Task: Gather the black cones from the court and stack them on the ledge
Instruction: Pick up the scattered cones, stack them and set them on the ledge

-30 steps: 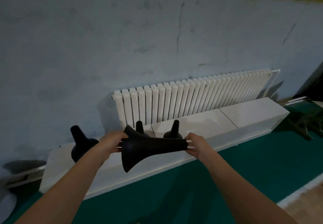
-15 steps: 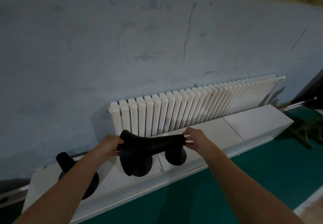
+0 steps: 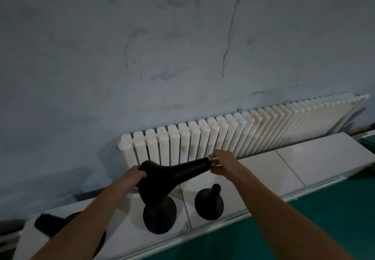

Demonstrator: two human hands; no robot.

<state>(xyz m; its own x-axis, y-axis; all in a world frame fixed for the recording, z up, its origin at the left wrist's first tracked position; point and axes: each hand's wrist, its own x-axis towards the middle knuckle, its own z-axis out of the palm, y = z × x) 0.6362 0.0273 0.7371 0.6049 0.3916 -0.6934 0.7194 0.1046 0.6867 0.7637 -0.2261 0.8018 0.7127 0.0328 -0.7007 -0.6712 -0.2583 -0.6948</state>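
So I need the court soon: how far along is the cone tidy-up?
Partly done. Three black rubber cones already stand on the white tiled ledge: left, middle, right. In hand: another black cone held sideways above them, left hand at its base, right hand at its tip. Left: setting it down. None are stacked yet; the court is mostly out of view.

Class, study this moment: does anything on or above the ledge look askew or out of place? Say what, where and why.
The held cone lies sideways in the air between the left hand and right hand. The cone on the ledge stands upright on the white ledge. The wall shows dark scuffs and streaks.
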